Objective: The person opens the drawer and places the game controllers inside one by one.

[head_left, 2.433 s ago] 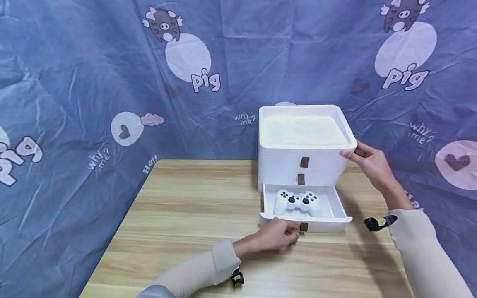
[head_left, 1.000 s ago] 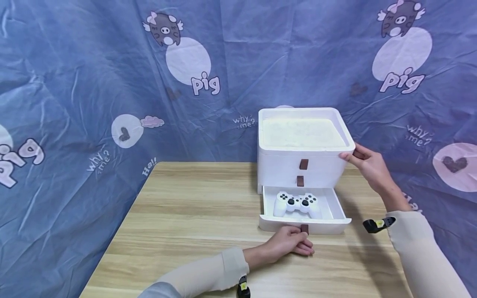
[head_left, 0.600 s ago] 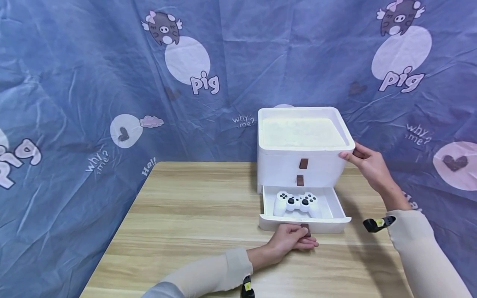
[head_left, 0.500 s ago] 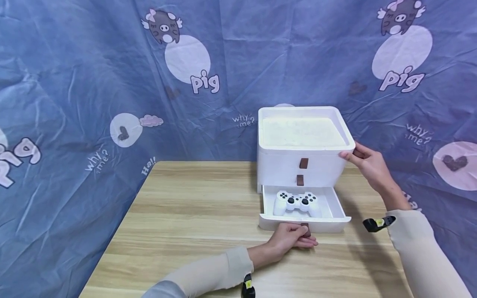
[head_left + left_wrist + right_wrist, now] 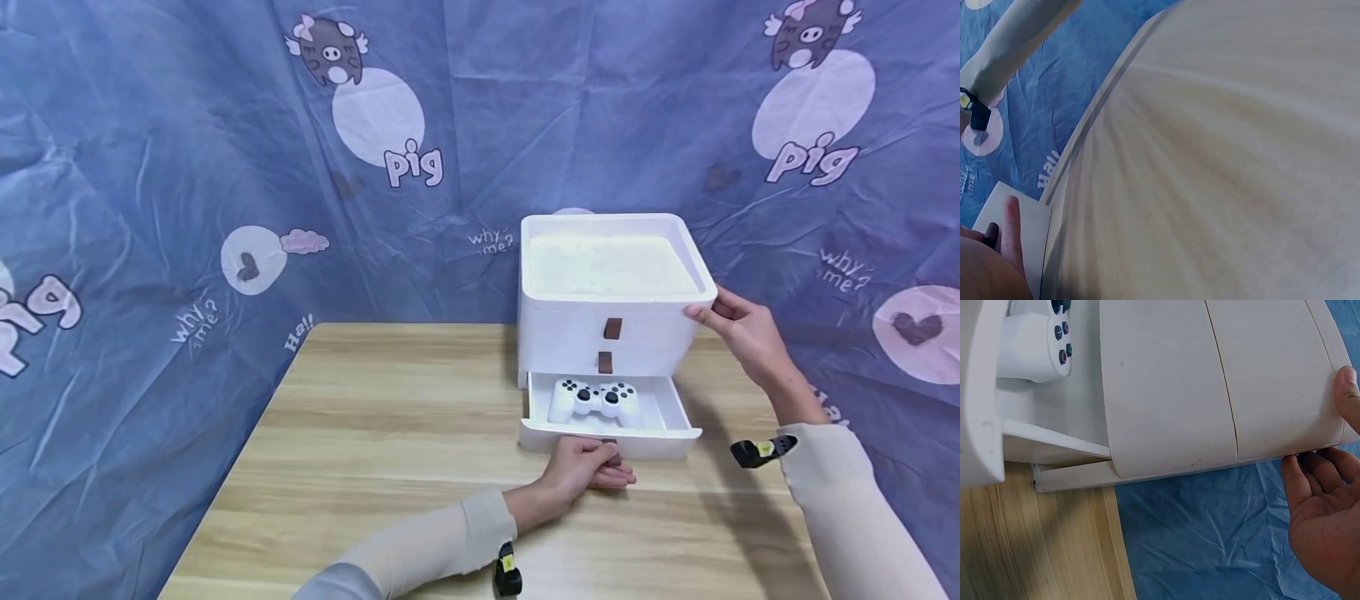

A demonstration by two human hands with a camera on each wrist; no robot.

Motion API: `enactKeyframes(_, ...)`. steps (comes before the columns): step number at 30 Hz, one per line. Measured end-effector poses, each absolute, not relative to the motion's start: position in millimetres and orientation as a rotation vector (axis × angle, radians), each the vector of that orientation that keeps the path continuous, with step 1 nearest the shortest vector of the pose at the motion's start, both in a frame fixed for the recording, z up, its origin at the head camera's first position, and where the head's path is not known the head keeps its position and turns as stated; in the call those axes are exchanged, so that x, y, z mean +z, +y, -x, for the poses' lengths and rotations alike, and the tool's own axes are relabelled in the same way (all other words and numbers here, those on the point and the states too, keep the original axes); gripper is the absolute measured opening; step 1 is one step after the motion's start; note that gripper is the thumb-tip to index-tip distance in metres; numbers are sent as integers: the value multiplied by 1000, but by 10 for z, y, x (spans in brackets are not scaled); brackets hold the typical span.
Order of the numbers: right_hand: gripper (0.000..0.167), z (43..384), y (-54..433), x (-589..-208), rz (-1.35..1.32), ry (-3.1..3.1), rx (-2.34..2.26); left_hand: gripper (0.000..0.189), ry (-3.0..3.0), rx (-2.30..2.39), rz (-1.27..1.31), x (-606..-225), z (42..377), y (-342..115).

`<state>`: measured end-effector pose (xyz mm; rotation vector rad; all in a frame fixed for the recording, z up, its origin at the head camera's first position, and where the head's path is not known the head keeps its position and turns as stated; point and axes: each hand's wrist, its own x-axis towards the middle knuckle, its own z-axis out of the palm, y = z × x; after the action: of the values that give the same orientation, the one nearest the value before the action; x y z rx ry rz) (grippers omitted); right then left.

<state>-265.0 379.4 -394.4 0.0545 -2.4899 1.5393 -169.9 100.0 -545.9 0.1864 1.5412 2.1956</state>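
Observation:
A white drawer cabinet [image 5: 570,333] stands on the table with its bottom drawer [image 5: 660,446] pulled out. Inside that drawer lies a white game controller [image 5: 596,402] with black thumbsticks. My left hand [image 5: 573,473] pinches the brown pull tab [image 5: 613,454] on the drawer's front; in the left wrist view the dark tab [image 5: 991,234] shows between the fingers. At the cabinet's upper right corner, my right hand [image 5: 746,333] grips the side, thumb on the front and fingers along the side wall, as the right wrist view also shows. The two upper drawers are closed.
The cabinet's top is a shallow tray with a raised rim [image 5: 618,297]. Wood-grain table [image 5: 375,417] extends to the left and front. A blue curtain [image 5: 480,150] printed with pigs hangs close behind the table and cabinet.
The left hand moved right along the drawer front and took hold of the pull tab. Since then the drawer has slid slightly inward with the controller. The right hand stays on the cabinet.

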Motion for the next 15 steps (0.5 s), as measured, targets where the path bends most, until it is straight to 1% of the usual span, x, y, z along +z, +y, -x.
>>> enactKeyframes(15,75,2651,3784,-3930,-55,-2467,1579,26,1597,2244,-221,-5454,2038,1046)
